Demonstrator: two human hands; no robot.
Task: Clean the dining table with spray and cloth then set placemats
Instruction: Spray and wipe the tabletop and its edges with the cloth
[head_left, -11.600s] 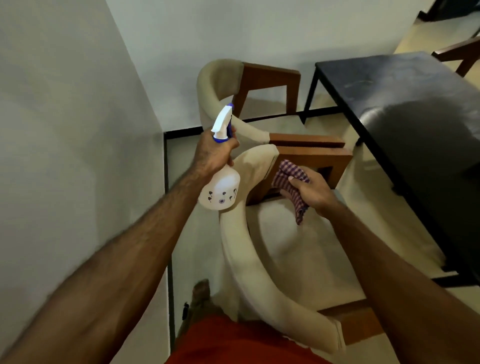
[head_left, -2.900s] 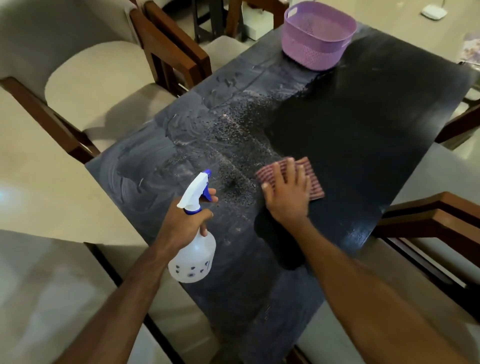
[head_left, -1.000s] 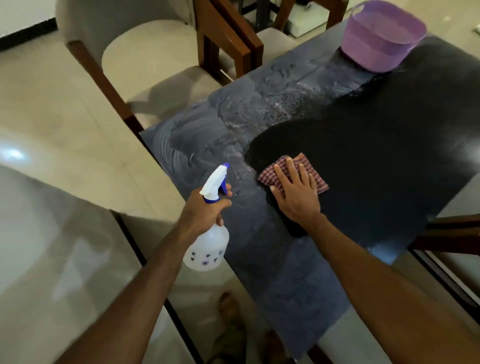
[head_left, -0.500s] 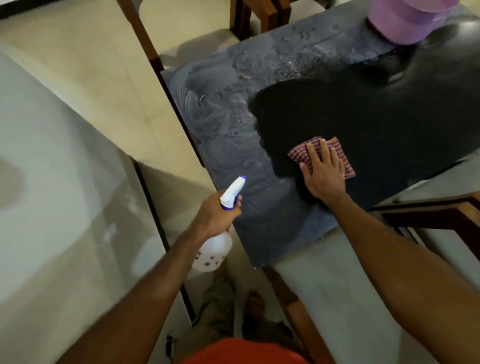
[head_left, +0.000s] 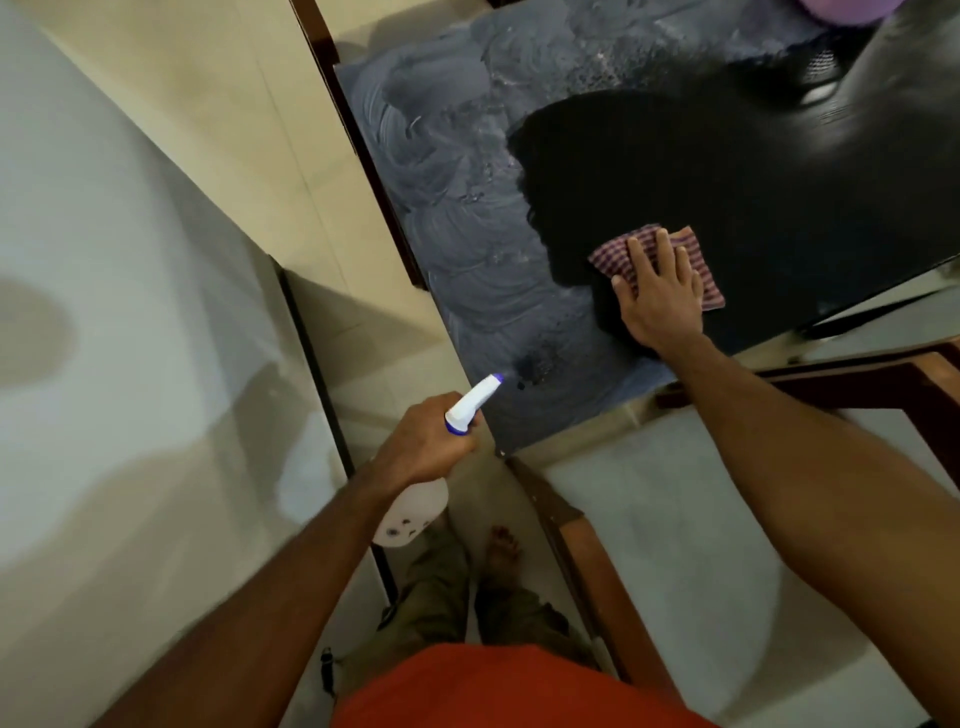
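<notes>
The black dining table (head_left: 779, 171) fills the upper right; its left half carries pale swirled streaks and a wet dark patch near the close corner. My left hand (head_left: 423, 447) grips a white spray bottle (head_left: 413, 512) with a blue-collared nozzle aimed at that corner. My right hand (head_left: 657, 293) lies flat with spread fingers on a red checked cloth (head_left: 693, 254), pressing it onto the table near the front edge.
A purple basket (head_left: 852, 5) peeks in at the top right on the table. A wooden chair with a pale seat (head_left: 675, 545) stands under my right arm. A white wall (head_left: 130, 338) rises at the left; my feet are on the tiled floor.
The view has tipped further down and the table has shifted up and right. My left hand brought the bottle's nozzle over the near corner, where dark wet spots now show. The cloth stays under my right palm.
</notes>
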